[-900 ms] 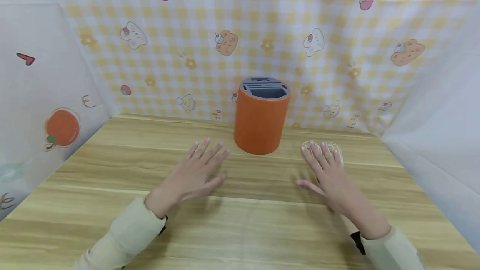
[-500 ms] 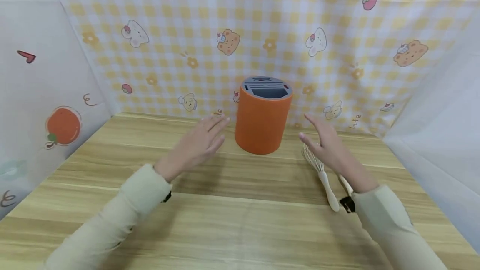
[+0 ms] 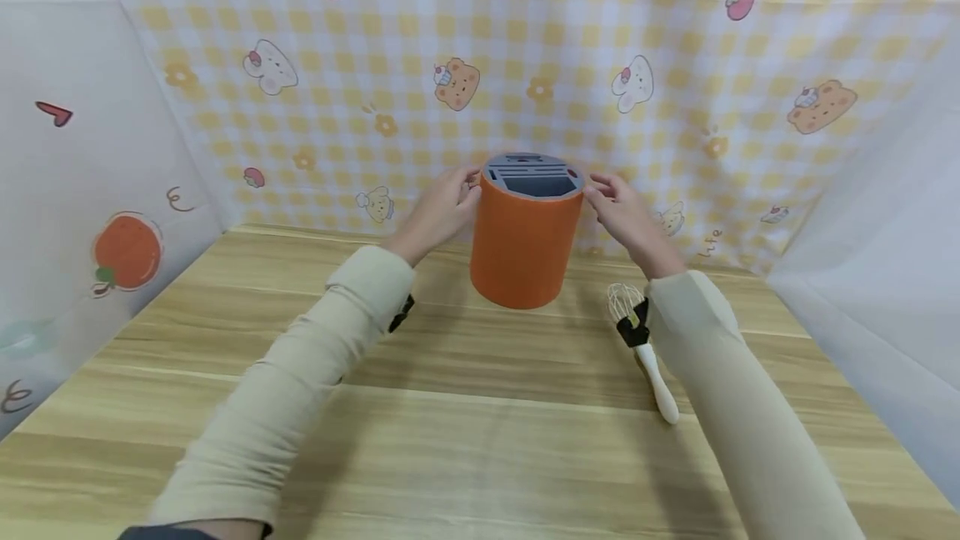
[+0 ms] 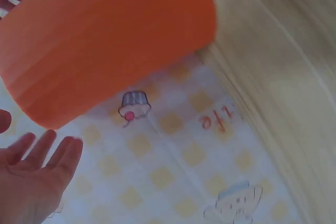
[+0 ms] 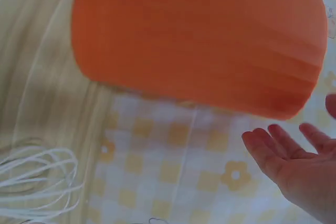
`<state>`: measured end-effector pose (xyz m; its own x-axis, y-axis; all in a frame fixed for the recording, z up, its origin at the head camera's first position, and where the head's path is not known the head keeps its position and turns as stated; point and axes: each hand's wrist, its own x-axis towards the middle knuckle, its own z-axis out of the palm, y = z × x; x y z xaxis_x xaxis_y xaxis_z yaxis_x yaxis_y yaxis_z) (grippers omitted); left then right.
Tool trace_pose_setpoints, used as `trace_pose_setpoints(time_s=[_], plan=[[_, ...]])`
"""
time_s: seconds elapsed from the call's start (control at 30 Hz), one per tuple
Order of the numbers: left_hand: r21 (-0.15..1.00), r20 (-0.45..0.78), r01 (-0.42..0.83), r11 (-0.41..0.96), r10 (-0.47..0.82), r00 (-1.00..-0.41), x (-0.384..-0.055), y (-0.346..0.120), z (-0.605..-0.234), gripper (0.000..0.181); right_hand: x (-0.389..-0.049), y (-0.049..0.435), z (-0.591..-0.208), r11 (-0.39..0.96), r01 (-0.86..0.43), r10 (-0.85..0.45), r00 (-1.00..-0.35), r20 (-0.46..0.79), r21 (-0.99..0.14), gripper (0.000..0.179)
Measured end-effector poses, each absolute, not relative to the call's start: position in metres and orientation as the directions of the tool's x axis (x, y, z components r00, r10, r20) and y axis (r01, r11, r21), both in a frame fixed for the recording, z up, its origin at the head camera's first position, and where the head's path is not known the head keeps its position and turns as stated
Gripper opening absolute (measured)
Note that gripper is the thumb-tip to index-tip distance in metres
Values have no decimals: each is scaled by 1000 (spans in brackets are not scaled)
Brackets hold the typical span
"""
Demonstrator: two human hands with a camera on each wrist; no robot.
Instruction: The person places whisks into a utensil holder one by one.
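Observation:
An orange utensil holder [image 3: 522,252] with a grey slotted top [image 3: 532,176] stands upright at the back of the table. My left hand [image 3: 444,213] is at its upper left side, and my right hand [image 3: 624,211] at its upper right side. Both wrist views show loosely bent fingers close to the holder's top end, with a small gap at the left hand [image 4: 37,174] and at the right hand [image 5: 296,163]. Neither hand grips it. On the table under my right forearm lies a whisk [image 3: 658,386] with a pale handle; its wires [image 5: 39,182] show in the right wrist view.
Behind the holder hangs a yellow checked cloth [image 3: 360,65] with cartoon prints. White cloth walls [image 3: 892,215] flank the wooden table [image 3: 465,448] on both sides. My right sleeve [image 3: 727,373] covers part of the table beside the whisk.
Both hands have moved forward and inward from above the table to the holder's upper sides. The holder stays in place. A second handle seen beside the whisk is now hidden by my right forearm.

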<state>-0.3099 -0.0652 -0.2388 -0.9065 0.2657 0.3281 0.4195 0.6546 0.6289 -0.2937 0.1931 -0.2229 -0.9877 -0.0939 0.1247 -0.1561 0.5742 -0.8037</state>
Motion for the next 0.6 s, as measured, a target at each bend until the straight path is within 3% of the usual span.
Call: trace_pose_setpoints(time_s=[0.13,0.3,0.6], plan=[[758,270,336,559,200,-942,-321,-51,-236,48,-306,179,-220,478,-112,-67,-994,91,-871,54],[836,182,226,500,136,-974,-328,-40,-240,53,-313,173,-226,387,-43,-99,-995,5,-921,52],[765,295,327,554,150,-944,-336,-32,-250,48,-317,173,-235,321,-35,-81,-997,10,-946,51]])
